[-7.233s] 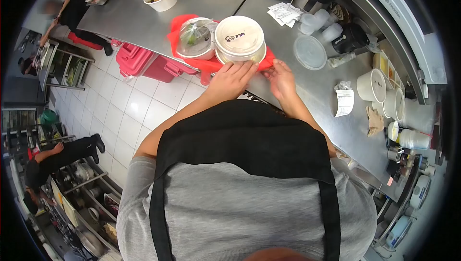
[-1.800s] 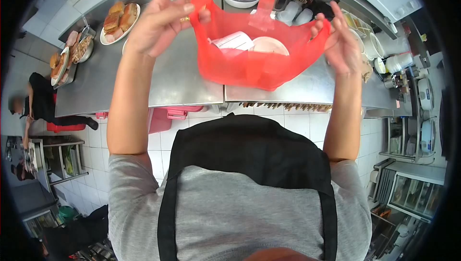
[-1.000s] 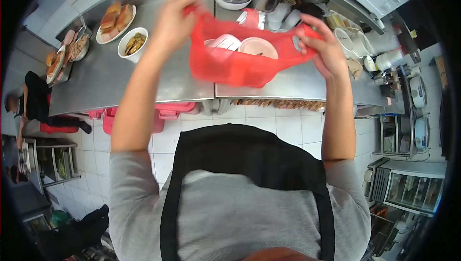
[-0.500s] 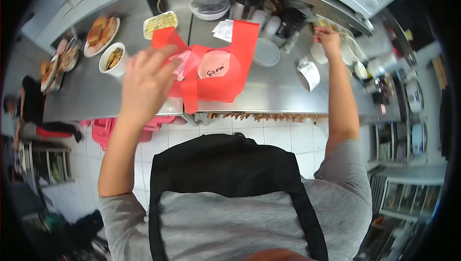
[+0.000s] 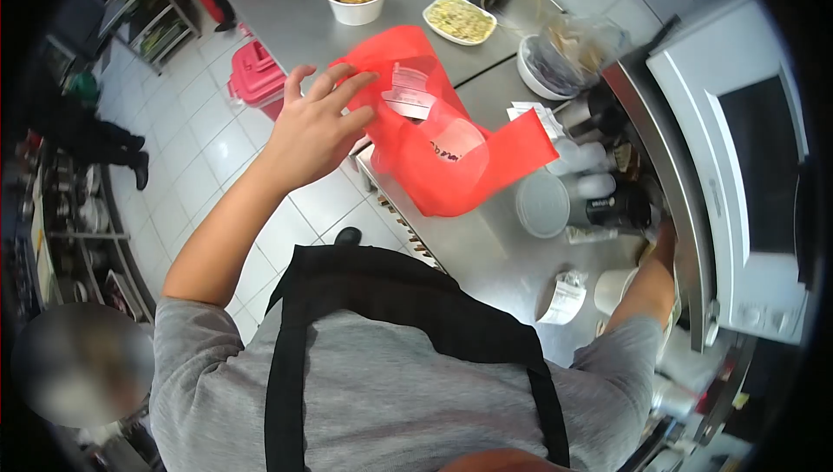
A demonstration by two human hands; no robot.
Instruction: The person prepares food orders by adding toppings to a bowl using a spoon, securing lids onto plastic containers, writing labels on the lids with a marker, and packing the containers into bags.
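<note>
A red bag (image 5: 451,186) stands on the steel counter, its top open. Inside show a round lid with black writing (image 5: 451,144) and a printed paper (image 5: 409,95). My left hand (image 5: 319,125) is at the bag's left rim, fingers spread and slightly curled, the fingertips against or just over the red material. My right arm reaches to the back right of the counter, under the edge of the shelf. The right hand itself is hidden there, beside a black container (image 5: 626,209).
Near the bag are a bowl of food (image 5: 357,2), an oval dish (image 5: 460,20), a clear round lid (image 5: 543,204) and receipts (image 5: 564,298). A white microwave (image 5: 737,168) sits at the right. A person in dark clothes (image 5: 78,116) stands at the far left.
Both hands let go of the bag's handles, and the bag came down onto the counter. My right hand moved far right and out of sight. The view has turned.
</note>
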